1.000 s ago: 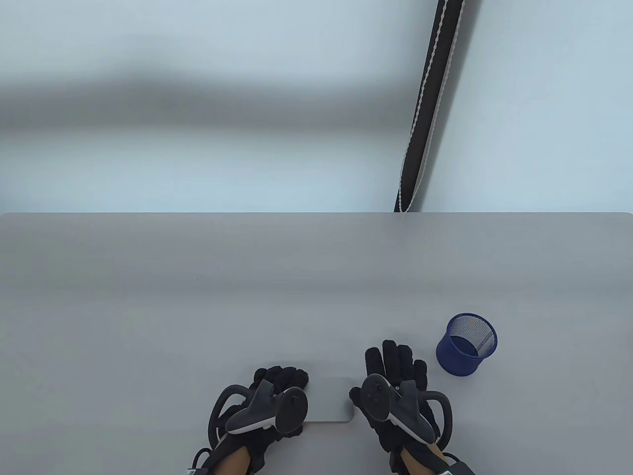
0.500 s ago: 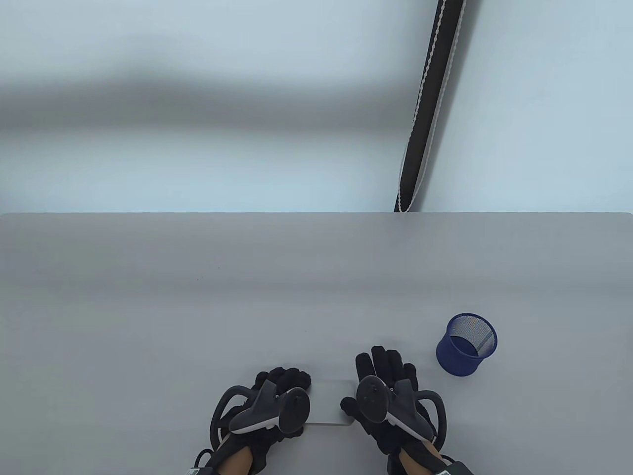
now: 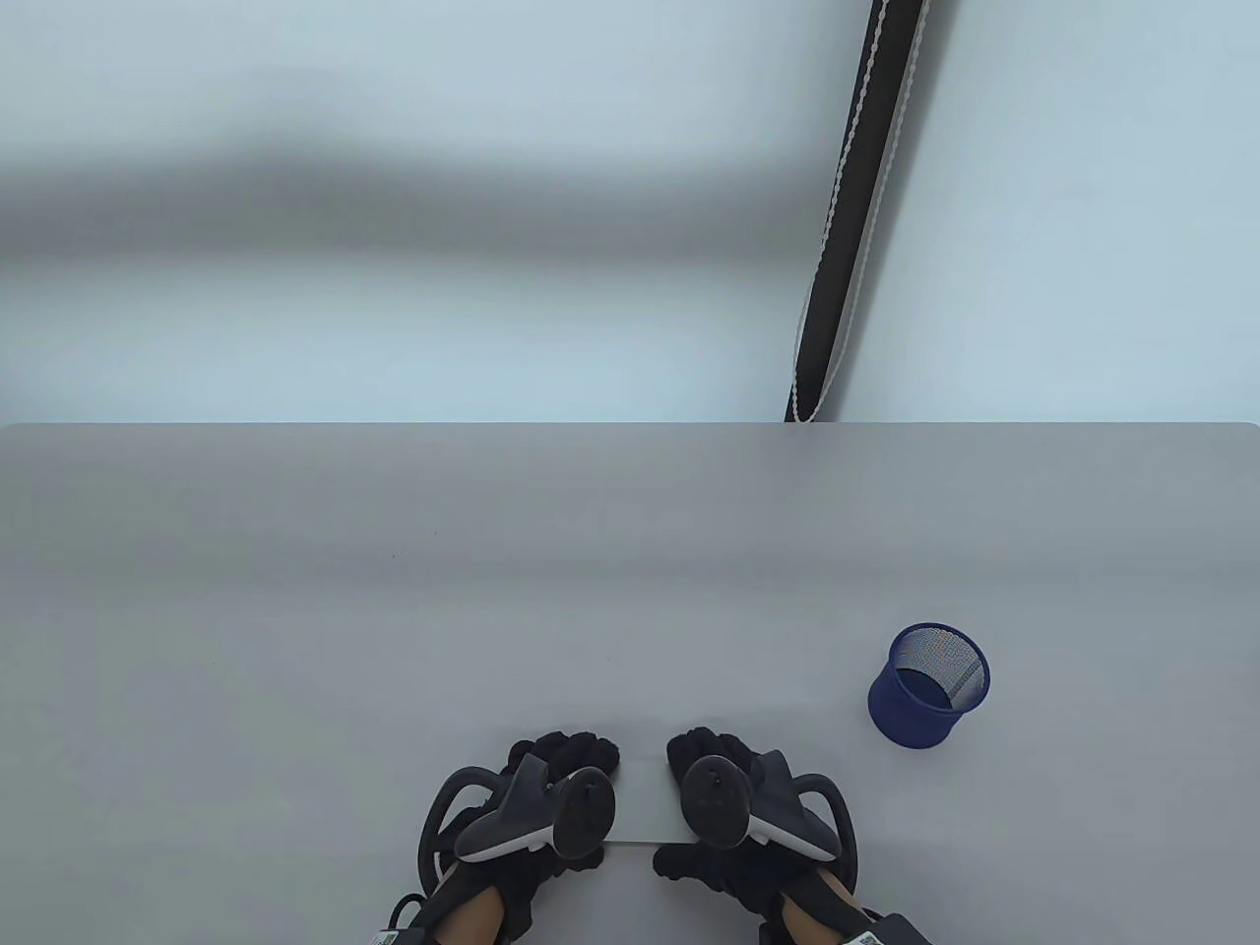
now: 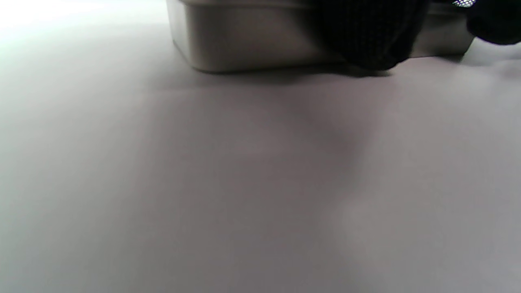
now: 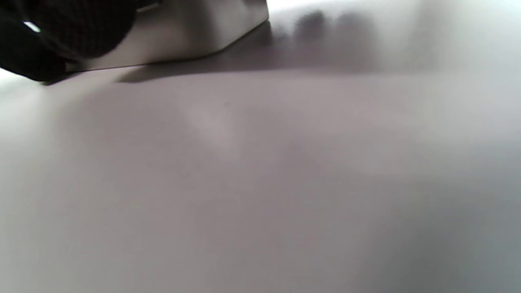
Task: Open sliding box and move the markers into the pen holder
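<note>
A flat grey sliding box (image 3: 645,802) lies near the table's front edge, its lid closed, so no markers show. My left hand (image 3: 563,756) grips its left end, fingers curled over the top; in the left wrist view the thumb (image 4: 366,36) presses the box's (image 4: 244,40) near side. My right hand (image 3: 701,754) holds the right end, fingers curled over the far edge and thumb (image 3: 679,866) at the near side. In the right wrist view the gloved thumb (image 5: 69,32) lies against the box (image 5: 183,36). The blue mesh pen holder (image 3: 930,684) stands upright and looks empty, to the right.
The grey table (image 3: 394,610) stretches far and to both sides of the box. Behind its back edge, a black cable with a white cord (image 3: 847,226) hangs along the pale wall.
My right hand has moved left from beside the box onto its right end and curled its fingers over it. The left hand and the pen holder have stayed put.
</note>
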`<state>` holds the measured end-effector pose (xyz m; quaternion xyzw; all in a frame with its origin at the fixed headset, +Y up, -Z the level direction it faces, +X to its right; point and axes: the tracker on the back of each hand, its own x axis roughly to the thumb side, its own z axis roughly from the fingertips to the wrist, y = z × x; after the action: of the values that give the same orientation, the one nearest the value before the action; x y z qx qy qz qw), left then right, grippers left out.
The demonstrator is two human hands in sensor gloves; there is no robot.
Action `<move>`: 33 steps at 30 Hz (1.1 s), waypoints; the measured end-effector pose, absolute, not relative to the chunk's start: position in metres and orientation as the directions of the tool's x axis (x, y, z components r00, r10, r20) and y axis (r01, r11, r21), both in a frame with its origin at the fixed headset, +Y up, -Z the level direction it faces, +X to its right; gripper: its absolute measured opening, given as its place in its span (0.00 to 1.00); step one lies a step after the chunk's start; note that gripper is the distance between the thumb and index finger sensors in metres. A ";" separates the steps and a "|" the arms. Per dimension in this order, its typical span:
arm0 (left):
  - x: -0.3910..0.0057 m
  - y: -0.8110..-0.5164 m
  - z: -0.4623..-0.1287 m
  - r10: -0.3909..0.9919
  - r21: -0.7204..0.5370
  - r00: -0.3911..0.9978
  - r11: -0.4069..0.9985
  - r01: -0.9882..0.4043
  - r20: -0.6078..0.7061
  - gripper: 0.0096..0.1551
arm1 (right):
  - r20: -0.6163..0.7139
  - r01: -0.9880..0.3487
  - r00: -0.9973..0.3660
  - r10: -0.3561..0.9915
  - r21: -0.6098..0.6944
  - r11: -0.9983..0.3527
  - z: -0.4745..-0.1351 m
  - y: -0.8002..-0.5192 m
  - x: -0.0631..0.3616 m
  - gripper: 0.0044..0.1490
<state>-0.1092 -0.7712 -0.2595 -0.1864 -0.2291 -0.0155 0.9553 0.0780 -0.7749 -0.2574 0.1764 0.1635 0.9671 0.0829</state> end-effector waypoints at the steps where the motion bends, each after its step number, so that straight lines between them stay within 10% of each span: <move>1: -0.109 -0.771 -0.260 0.057 -0.349 0.895 0.930 0.114 0.442 0.41 | 0.303 -0.097 -0.931 0.204 0.336 -0.937 -0.257 -0.775 0.077 0.53; 33: -0.138 -0.770 -0.265 -0.001 -0.326 0.913 0.934 0.147 0.408 0.45 | 0.328 -0.020 -0.937 0.123 0.301 -0.954 -0.266 -0.779 0.094 0.49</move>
<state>-0.1381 -0.7696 -0.2647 -0.1775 -0.2052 -0.0384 0.9617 0.0938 -0.7790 -0.2659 0.1742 0.1480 0.9728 0.0366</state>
